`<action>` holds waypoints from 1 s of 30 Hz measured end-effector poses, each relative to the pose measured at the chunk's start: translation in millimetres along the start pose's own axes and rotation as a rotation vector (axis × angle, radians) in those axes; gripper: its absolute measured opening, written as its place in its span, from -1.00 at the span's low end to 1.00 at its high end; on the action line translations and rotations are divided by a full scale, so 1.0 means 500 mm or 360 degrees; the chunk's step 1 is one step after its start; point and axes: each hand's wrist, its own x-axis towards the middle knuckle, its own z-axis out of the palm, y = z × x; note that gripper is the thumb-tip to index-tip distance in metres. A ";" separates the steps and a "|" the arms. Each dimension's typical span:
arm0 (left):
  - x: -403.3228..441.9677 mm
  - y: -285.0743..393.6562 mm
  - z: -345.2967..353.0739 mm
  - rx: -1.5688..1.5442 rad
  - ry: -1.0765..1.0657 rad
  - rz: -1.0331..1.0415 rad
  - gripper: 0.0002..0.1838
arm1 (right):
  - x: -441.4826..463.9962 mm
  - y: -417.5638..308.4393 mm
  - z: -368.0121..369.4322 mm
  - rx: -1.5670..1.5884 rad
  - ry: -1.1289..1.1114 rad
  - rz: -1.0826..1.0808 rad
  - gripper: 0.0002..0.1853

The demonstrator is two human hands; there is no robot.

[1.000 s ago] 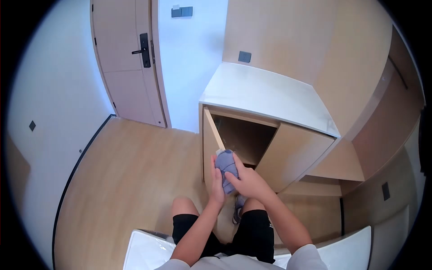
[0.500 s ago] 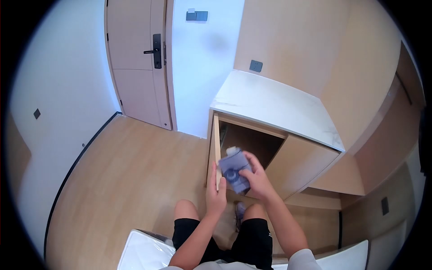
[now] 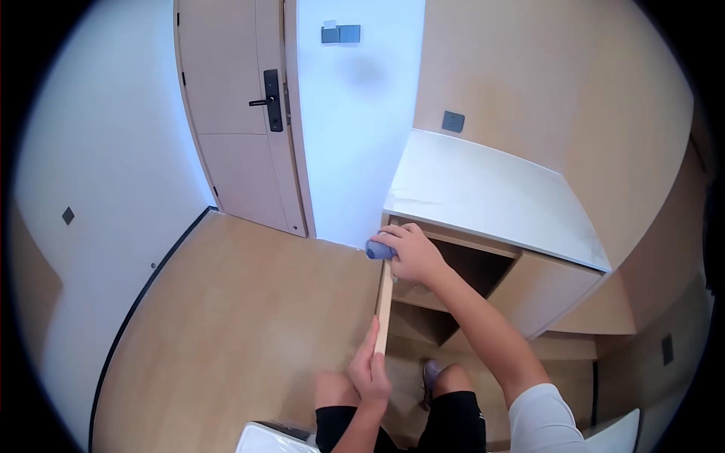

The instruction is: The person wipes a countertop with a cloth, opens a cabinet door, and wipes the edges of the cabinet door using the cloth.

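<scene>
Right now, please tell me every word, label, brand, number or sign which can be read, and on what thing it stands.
No readable text anywhere.
Black shorts: small white mark near one leg's hem, too small to read.
Door lock: faint small marks, too small to read.
Wall switch panel: no readable text.
Blue-grey cloth in the right hand: no text shows on the visible part.

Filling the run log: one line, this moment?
left hand: holding open wooden cabinet door | right hand: gripping blue-grey cloth near door's top
</scene>
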 end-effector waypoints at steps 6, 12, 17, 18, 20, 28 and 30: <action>0.010 0.016 -0.007 -0.0072 -0.0028 -0.0078 -0.32 | 0.024 0.017 -0.006 0.0353 -0.0107 0.0261 -0.57; 0.013 0.005 -0.001 -0.0109 -0.0030 -0.0068 -0.23 | 0.003 0.008 0.066 0.0220 0.0299 0.0140 -0.79; -0.009 0.005 0.007 -0.0207 -0.0031 -0.0101 -0.14 | -0.074 -0.060 0.053 0.0344 0.0386 0.0069 -0.81; -0.010 0.005 0.012 -0.0235 -0.0026 -0.0101 -0.12 | -0.084 -0.081 0.050 0.0384 0.0384 0.0076 -0.81; -0.014 0.006 0.014 -0.0238 -0.0011 -0.0092 -0.08 | -0.117 -0.114 0.050 0.0346 0.0407 0.0031 -0.82; -0.026 -0.029 0.039 -0.0435 -0.0189 -0.0012 -0.14 | -0.240 -0.206 -0.008 0.0226 0.0350 -0.0075 -0.77; -0.029 -0.036 0.046 -0.0390 -0.0199 -0.0012 -0.19 | -0.251 -0.197 -0.014 0.0236 0.0366 -0.0099 -0.77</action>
